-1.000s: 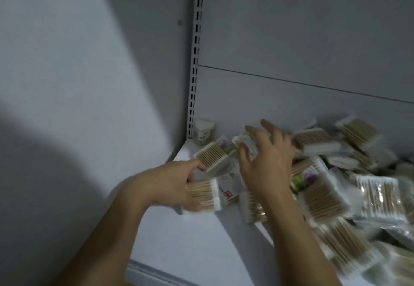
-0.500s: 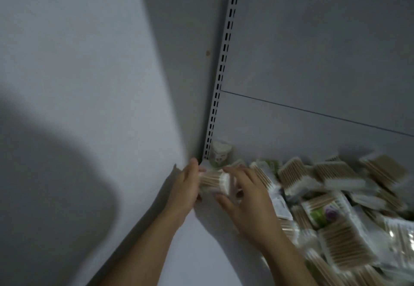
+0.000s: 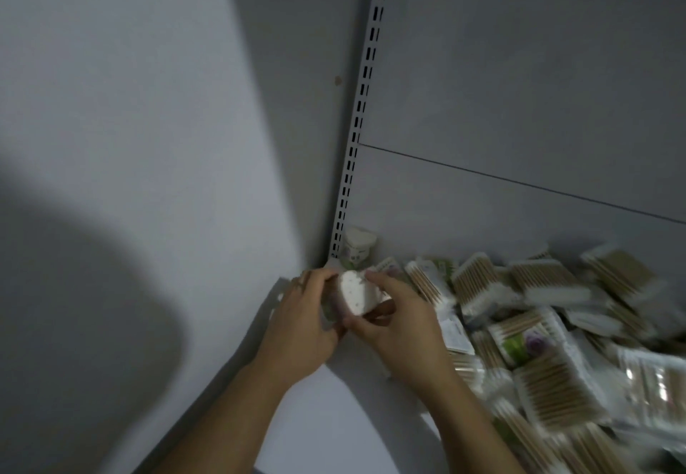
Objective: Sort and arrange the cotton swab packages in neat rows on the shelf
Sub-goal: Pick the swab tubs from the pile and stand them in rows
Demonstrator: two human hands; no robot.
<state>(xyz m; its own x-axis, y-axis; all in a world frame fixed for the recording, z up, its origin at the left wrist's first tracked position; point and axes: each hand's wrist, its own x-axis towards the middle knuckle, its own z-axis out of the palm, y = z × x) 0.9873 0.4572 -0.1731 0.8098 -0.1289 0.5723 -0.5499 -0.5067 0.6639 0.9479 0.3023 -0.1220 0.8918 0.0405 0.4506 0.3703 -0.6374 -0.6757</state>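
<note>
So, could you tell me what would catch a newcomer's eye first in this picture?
The left hand and right hand grip one cotton swab package between them in the back left corner of the shelf. Right of them sprawls a jumbled heap of packages, and a small heart-shaped tub stands by the slotted upright.

Seen from above, a left hand (image 3: 308, 319) and a right hand (image 3: 402, 321) together gripped 1 cotton swab package (image 3: 357, 293) near the back left corner of a white shelf (image 3: 334, 418). The package's white cotton tips faced the camera. Just behind it, in the corner, stood a small white container (image 3: 358, 247) with a heart-shaped top, beside a slotted metal upright (image 3: 365, 102). To the right lay a jumbled heap of cotton swab packages (image 3: 538, 328), overlapping at all angles and blurred toward the edge. A grey wall (image 3: 130, 120) rose on the left.
</note>
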